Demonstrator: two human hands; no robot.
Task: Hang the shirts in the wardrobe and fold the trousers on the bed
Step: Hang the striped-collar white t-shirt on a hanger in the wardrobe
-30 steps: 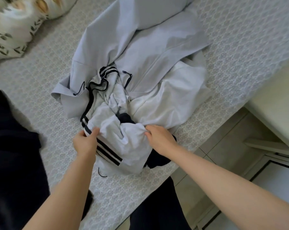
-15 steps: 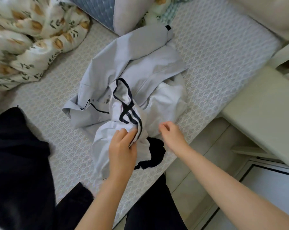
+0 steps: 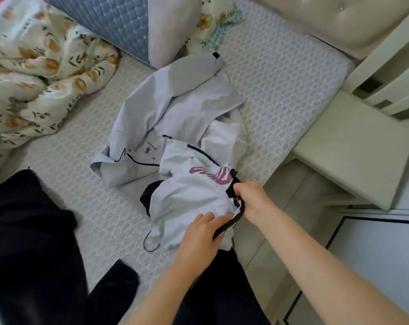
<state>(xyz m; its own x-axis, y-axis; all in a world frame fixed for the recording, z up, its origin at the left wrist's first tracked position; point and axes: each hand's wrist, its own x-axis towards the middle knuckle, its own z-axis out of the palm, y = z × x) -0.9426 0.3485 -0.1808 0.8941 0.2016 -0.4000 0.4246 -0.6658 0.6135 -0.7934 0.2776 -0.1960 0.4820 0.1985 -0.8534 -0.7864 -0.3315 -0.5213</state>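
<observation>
The left hand [image 3: 198,233] and right hand [image 3: 250,198] are pinching the dark trim of a white pink-printed fabric shirt [image 3: 191,191], seemingly soft, light, best gripped at the shoulders.

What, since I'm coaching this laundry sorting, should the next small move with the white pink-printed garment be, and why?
Probably lift the white fabric garment with pink print clear of the light grey jacket and shake it open. The left hand and right hand both have a grip on its dark trim, yet it lies bunched on the jacket, its shape unclear.
</observation>
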